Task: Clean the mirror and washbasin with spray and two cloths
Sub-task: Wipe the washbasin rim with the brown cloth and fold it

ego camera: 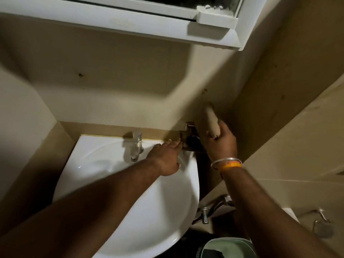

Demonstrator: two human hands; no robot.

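A white washbasin [115, 192] fills the lower middle, with a chrome tap [136, 146] at its back rim. My left hand [165, 157] lies flat on the basin's back right rim, fingers stretched toward a metal wall holder [189, 138] that carries something dark. My right hand [220, 144] is just right of that holder and grips a beige cylindrical bottle [211, 118], held upright; its top is blurred. The white frame of the mirror cabinet [130, 21] runs across the top. No cloth shows in either hand.
Beige tiled walls close in on the left, the back and the right. Chrome valves and a hose fitting [206, 213] stick out of the right wall below the basin. A towel hook [322, 224] sits at lower right. A pale green object [229, 246] lies at the bottom.
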